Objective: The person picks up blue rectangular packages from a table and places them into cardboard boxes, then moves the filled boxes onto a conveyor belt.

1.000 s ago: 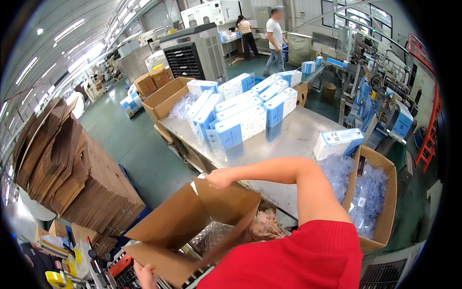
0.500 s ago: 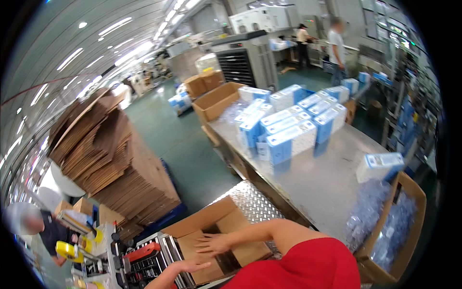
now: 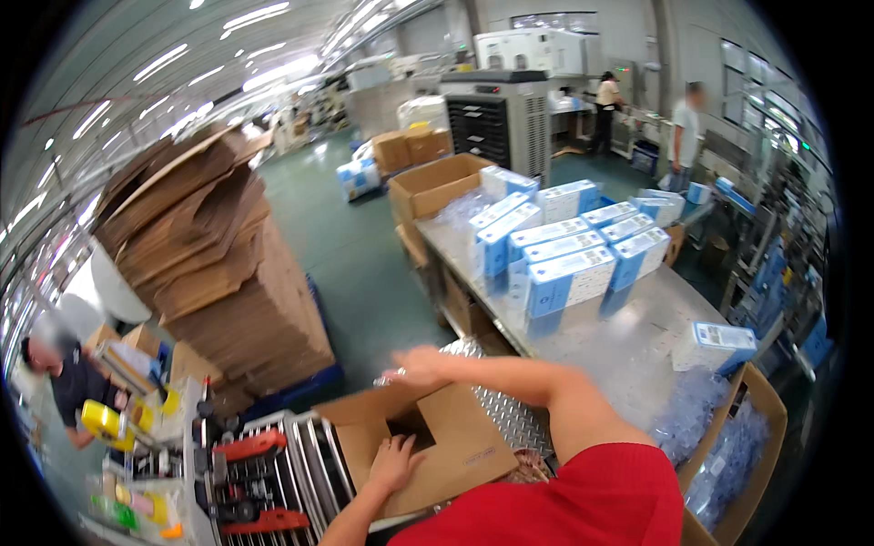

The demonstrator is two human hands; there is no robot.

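Cardboard box [image 3: 437, 441] under left hand [image 3: 393, 462], fingers [image 3: 401, 443] on its flap.

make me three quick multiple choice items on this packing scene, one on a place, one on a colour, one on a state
1. Where does the left hand rest?
A. on the cardboard box
B. on the steel table
C. on the flat carton stack

2. What colour is the person's sleeve?
A. green
B. red
C. white

3. How is the right hand?
A. clenched round a blue box
B. inside a plastic bag
C. open above the box's far flap

Answers: 1 A, its fingers lie on the box's brown panel; 2 B, the shoulder cloth is plainly red; 3 C, the hand is spread with nothing in it.
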